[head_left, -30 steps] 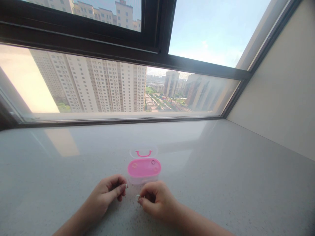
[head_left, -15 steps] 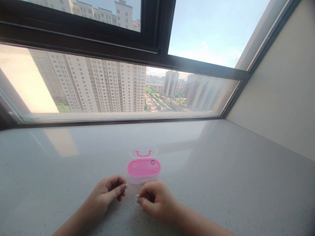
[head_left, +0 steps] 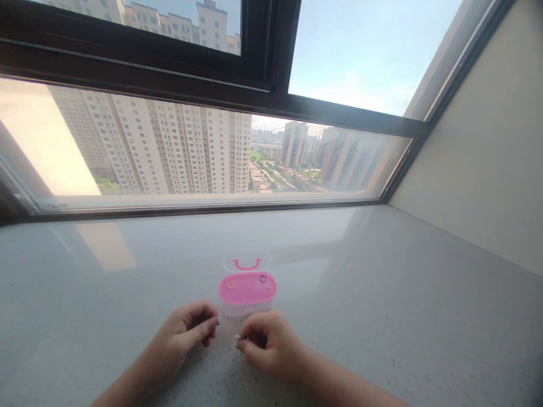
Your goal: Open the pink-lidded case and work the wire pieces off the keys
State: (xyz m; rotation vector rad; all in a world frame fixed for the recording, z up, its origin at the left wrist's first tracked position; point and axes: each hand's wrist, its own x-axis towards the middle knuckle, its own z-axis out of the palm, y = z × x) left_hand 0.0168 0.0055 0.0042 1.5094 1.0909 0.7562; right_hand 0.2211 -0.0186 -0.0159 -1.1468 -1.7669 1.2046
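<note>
Apartment towers [head_left: 161, 147] rise beyond a wide, low window, their pale façades filling the left part of the glass. Further high-rises [head_left: 294, 144] and a strip of green streets [head_left: 265, 175] lie off in the distance, with blue sky [head_left: 365, 56] in the upper right pane. A dark window frame [head_left: 127, 65] crosses the view, and a beige wall [head_left: 479, 169] closes the right side. Below the glass runs a speckled grey stone sill [head_left: 373, 277], shiny with reflected light.

Toward the near side of the sill, about mid-width, sits an oval plastic box [head_left: 247, 302] with clear sides and a pink face. A clear tab with a pink U-shaped handle [head_left: 247, 264] lies on its far side. On the pink are a dark ring [head_left: 263, 278] and two pale rings [head_left: 231, 284].

The left hand [head_left: 182, 333] sits just beside the box's near left corner, its fingers curled into a narrow pinch. A tiny pale speck [head_left: 218, 320] shows at the fingertips, too small to tell as nail or ring. The right hand [head_left: 269, 345], just in front of the box, holds a small white ring [head_left: 235, 338] in a narrow pinch at its fingertips.
</note>
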